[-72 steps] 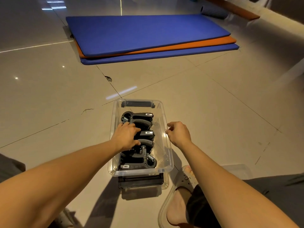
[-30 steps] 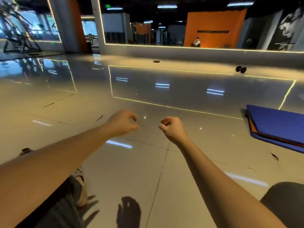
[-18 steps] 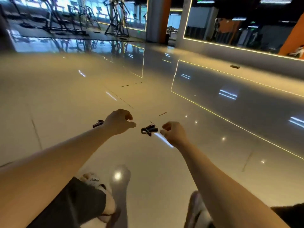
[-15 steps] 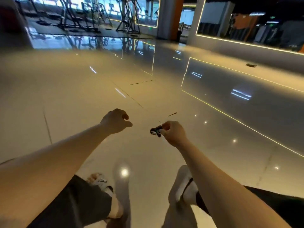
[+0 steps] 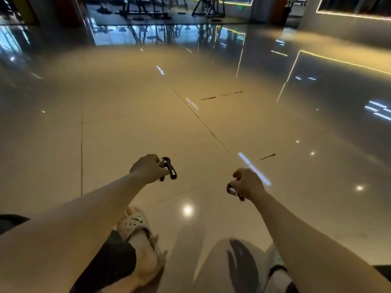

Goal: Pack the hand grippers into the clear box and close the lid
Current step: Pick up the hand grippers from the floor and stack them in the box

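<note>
My left hand [image 5: 147, 169] grips a black hand gripper [image 5: 169, 168] with a metal spring; its handles stick out to the right of my fingers. My right hand [image 5: 248, 182] holds a second black hand gripper [image 5: 232, 190], of which only the lower end shows below my fist. Both hands are held out over the glossy floor, about an arm's width apart. The clear box and its lid are out of view.
Glossy beige floor tiles [image 5: 190, 115] stretch ahead with light reflections. My foot in a perforated sandal [image 5: 135, 225] sits below my left arm. Gym machines [image 5: 148, 7] stand far back, and a lit wall edge [image 5: 349, 15] runs at the far right.
The view swung away from the clear box to open floor. Both hands were empty a second ago; now each holds a hand gripper picked up from the floor.
</note>
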{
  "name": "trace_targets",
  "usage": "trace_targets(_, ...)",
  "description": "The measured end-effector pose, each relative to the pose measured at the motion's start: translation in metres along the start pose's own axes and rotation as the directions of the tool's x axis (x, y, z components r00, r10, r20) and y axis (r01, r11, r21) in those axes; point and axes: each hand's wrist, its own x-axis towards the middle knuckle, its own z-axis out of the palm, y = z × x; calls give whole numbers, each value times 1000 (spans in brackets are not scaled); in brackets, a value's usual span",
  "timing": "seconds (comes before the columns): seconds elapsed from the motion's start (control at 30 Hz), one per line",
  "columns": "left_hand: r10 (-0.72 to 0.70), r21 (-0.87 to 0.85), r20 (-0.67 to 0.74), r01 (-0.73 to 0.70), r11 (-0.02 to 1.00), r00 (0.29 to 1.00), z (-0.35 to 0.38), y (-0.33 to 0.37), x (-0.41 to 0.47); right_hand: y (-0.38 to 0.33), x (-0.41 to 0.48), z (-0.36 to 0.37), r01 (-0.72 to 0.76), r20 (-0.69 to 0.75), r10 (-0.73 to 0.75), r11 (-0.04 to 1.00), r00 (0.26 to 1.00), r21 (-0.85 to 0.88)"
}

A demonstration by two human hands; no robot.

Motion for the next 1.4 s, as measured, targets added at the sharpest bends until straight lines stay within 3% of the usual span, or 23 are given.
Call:
trace_targets(0.2, -144, -109, 70, 152, 982, 987, 87, -15, 88, 53, 86, 26, -92, 73, 100, 989, 992, -112)
trace_targets(0.4, -263, -63, 32, 265, 962, 964, 158, -10, 164, 123, 151, 56, -153, 146, 194, 955, 970, -254)
trace_targets(0.67, -315, -85, -170, 304, 949, 934, 222, -31, 221, 172, 216, 76, 184, 294, -22, 825, 955, -534)
trace_targets(0.83, -363, -138, -244, 338, 931, 899, 244, -37, 228, 191, 229, 77, 266, 293, -113, 787, 949, -557)
trace_targets(1.03, -215, -145, -201, 188, 971, 956, 253, -29, 227, 169, 208, 122, 132, 50, -123, 875, 991, -466)
trace_targets(1.2, -281, -155, -172, 256, 954, 944, 260, -12, 216, 150, 191, 148, 143, 89, -115, 882, 989, -450)
trace_targets(1.4, -209, -143, -79, 196, 970, 975, 256, -6, 186, 137, 167, 148, 76, 46, -64, 932, 997, -353)
